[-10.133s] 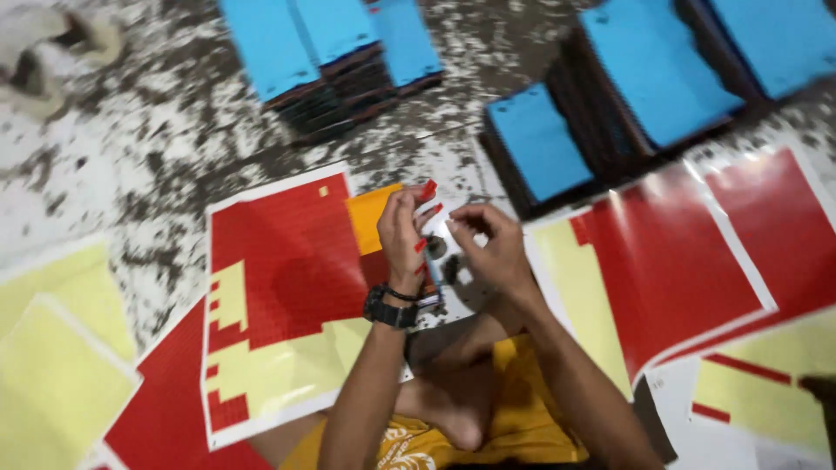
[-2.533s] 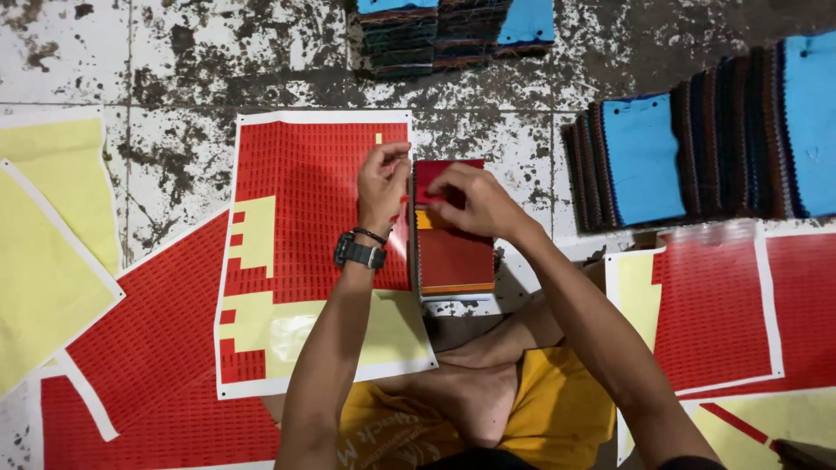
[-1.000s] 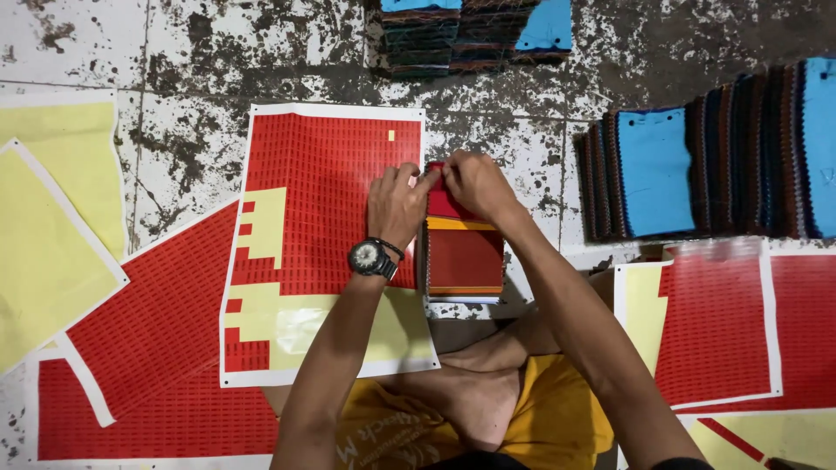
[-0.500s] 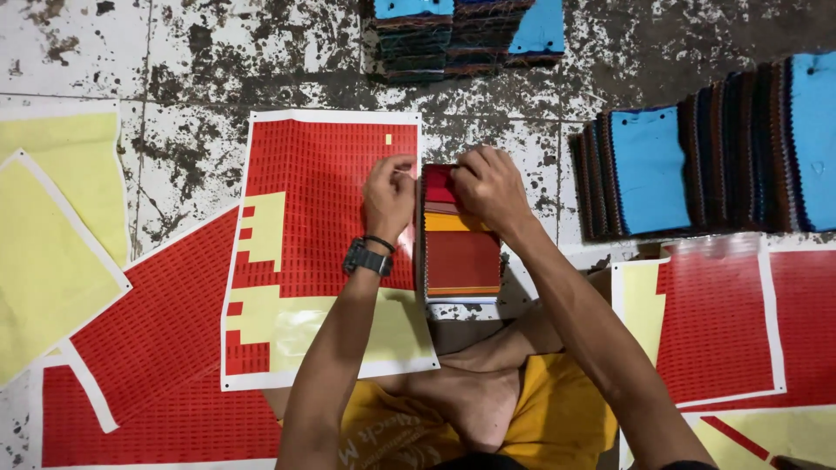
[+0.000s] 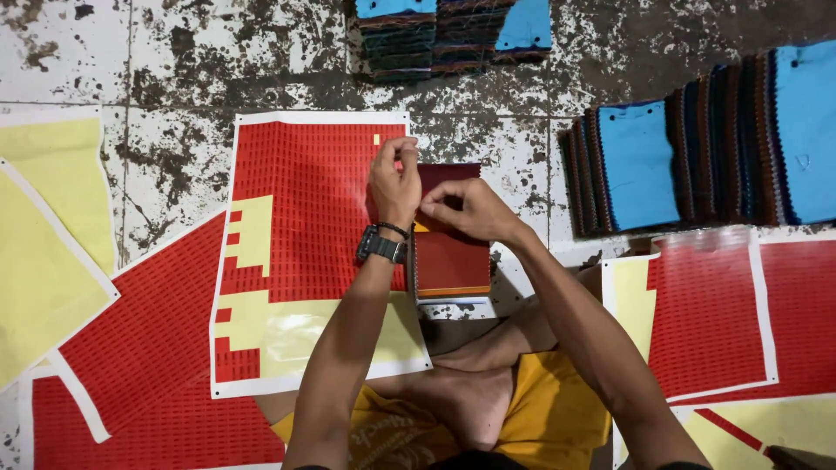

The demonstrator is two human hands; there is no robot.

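Observation:
A red sticker sheet [image 5: 305, 218] with yellow backing showing where stickers are gone lies on the floor in front of me. My left hand [image 5: 394, 181], with a black watch on the wrist, pinches a small red sticker at the sheet's upper right edge. Right beside it sits a dark red swatch stack [image 5: 451, 265] with an orange strip. My right hand [image 5: 461, 209] rests curled on the stack's upper left corner, holding it down. The sticker itself is mostly hidden by my fingers.
Blue-faced fabric swatch piles stand at the top [image 5: 453, 26] and fanned at the right [image 5: 697, 148]. More red sticker sheets lie at right [image 5: 714, 313] and lower left [image 5: 131, 348]; yellow backing sheets [image 5: 43, 235] lie at left. My crossed legs sit below.
My left hand has moved off the swatch stack's top to the sticker sheet's upper right edge and pinched there. My right hand has slid a little lower on the stack.

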